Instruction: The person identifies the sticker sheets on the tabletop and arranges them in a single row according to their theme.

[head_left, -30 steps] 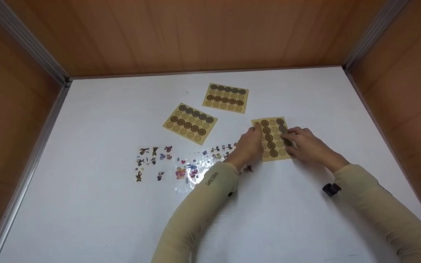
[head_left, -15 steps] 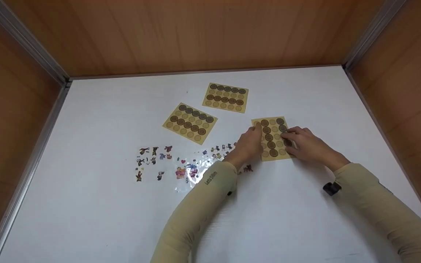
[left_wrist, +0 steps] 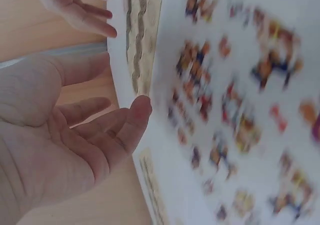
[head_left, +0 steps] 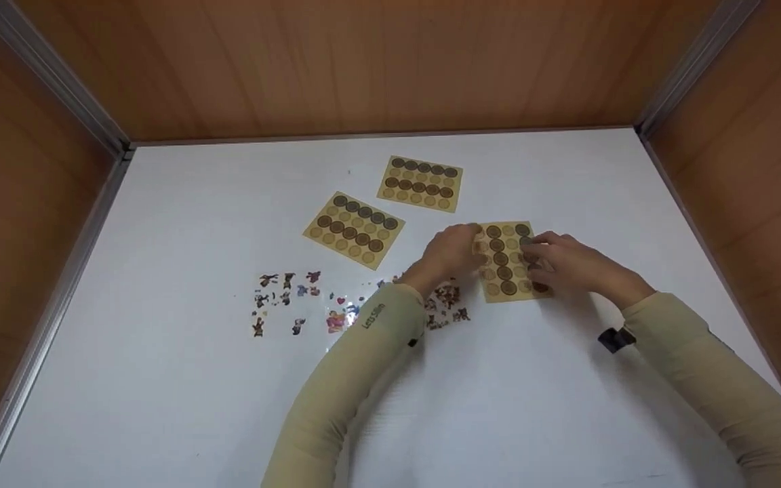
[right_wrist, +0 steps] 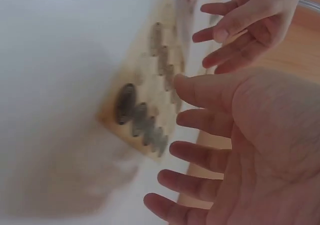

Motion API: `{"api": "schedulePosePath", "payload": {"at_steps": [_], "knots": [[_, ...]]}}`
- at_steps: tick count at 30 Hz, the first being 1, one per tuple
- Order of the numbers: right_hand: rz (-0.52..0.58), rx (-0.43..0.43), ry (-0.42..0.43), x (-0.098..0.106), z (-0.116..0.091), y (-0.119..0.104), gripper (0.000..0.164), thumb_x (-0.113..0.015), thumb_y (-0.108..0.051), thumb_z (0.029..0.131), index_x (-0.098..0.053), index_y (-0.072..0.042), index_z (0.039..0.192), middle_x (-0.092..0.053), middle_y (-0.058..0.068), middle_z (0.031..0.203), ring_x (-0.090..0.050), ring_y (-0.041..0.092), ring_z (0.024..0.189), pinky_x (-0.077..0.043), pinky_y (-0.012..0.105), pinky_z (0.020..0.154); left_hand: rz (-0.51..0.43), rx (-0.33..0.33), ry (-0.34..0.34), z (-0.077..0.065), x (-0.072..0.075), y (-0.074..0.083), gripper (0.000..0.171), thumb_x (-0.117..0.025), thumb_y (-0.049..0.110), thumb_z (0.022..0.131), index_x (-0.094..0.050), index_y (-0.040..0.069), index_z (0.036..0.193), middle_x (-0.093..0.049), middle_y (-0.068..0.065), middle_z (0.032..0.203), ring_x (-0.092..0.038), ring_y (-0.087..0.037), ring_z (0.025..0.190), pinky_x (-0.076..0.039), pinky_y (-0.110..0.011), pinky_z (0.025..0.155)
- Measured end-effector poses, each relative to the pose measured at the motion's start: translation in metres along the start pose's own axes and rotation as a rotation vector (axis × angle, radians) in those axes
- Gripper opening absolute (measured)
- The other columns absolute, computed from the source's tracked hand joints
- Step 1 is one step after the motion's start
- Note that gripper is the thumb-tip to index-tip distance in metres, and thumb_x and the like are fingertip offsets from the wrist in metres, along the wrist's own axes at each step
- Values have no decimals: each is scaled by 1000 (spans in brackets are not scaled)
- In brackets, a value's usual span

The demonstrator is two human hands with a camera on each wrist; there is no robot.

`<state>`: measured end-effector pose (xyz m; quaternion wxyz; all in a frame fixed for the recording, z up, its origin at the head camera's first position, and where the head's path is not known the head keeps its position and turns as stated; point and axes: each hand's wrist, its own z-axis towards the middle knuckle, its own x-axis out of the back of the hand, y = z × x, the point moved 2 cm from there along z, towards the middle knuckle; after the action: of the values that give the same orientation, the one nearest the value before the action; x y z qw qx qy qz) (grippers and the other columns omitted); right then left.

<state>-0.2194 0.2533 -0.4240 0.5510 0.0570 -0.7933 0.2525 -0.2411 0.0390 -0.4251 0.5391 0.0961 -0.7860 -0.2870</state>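
A tan sheet of round stickers point(head_left: 507, 261) lies on the white table at the right, with darker and paler circles in rows. My left hand point(head_left: 450, 254) is at its left edge, fingertips overlapping the border in the head view. In the left wrist view the left hand point(left_wrist: 95, 120) has its fingers loosely bent with nothing between them. My right hand point(head_left: 570, 266) is at the sheet's right edge, over its dark circles. Seen from the right wrist, the right hand point(right_wrist: 215, 150) has its fingers spread and relaxed, holding nothing.
Two similar tan sticker sheets, one upper point(head_left: 420, 183) and one at middle left point(head_left: 354, 230), lie farther back. Clear sheets of small colourful figure stickers point(head_left: 287, 305) lie in front, partly under the left forearm. Brown wood-look walls point(head_left: 390, 68) enclose the table's back and sides.
My left hand has drawn back slightly to the left, its fingers lifting from the sheet's edge. My right hand's fingers have loosened. The tan sheet has stayed nearly in place.
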Motion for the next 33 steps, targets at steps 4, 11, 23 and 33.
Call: {"api": "schedulePosePath", "payload": {"at_steps": [4, 11, 23, 33], "knots": [[1, 33, 19, 15, 12, -8, 51, -63, -18, 100, -51, 2, 146, -46, 28, 146, -43, 47, 133, -39, 62, 108, 97, -7, 60, 3, 24, -12, 57, -67, 26, 99, -49, 7, 149, -58, -10, 143, -59, -25, 125, -47, -38, 106], [53, 69, 71, 35, 47, -23, 57, -60, -20, 103, -41, -2, 154, -34, 24, 157, -34, 42, 144, -34, 58, 114, 209, 73, 152, 13, 62, -44, 71, -69, 32, 98, -37, 3, 155, -40, -19, 157, -52, -33, 132, -48, -43, 106], [18, 14, 26, 41, 117, -32, 62, -57, -23, 104, -33, -6, 158, -27, 19, 163, -24, 38, 150, -25, 53, 121, 454, 89, 94, 19, 100, -90, 91, -72, 51, 92, -30, 3, 157, -30, -22, 160, -31, -39, 147, -32, -54, 117], [-19, 22, 12, 22, 147, -41, 59, -54, -16, 105, -32, -7, 159, -29, 19, 162, -26, 39, 149, -24, 53, 121, 202, 240, 149, 33, 53, -105, 117, -67, 69, 86, -12, -1, 161, -10, -26, 166, -9, -38, 154, -18, -56, 122]]}}
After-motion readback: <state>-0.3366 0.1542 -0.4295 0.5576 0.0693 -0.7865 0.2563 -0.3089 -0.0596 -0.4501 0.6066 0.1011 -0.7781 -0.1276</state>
